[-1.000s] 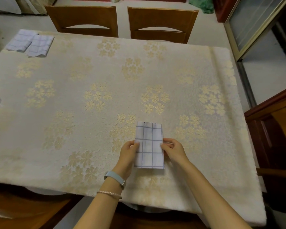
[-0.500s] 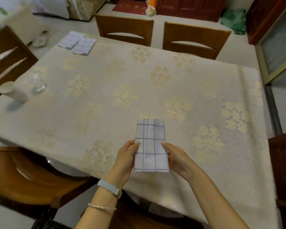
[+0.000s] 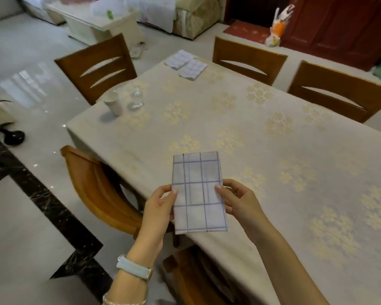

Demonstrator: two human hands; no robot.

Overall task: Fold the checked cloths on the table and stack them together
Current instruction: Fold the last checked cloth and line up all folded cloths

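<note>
Cloth in hand: folded cloth (image 3: 198, 192), a narrow rectangle, held up over the near table edge, clear of the tablecloth (image 3: 273, 150).
Left hand (image 3: 161, 208): closed in a pinch on the cloth's left edge, thumb on top, fingers beneath.
Right hand (image 3: 235, 201): closed in a pinch on the right edge, thumb on top; the other fingers are hidden under the fabric.
Other cloths: two cloths (image 3: 186, 64) at the far left corner, side by side and just overlapping, not stacked. Whether fully folded, too small to tell.
Step, my reading: carry the held cloth to that corner and stack all three.
Risk, unfolding: grip is only at mid-length; the loose layers could sag open in transit or on one-handed release.
Risk, crooked stack: the far pair lie askew to each other; laying this one on top without squaring them first would give an uneven pile.
In the way: paper cup (image 3: 113, 104) and glass (image 3: 135, 100) stand near the left edge, close to a reach line along that side; a sleeve or cloth brushing them could tip them.
Also around: chairs (image 3: 97, 67) tucked at the left and far sides; they block walking close to that corner.
</note>
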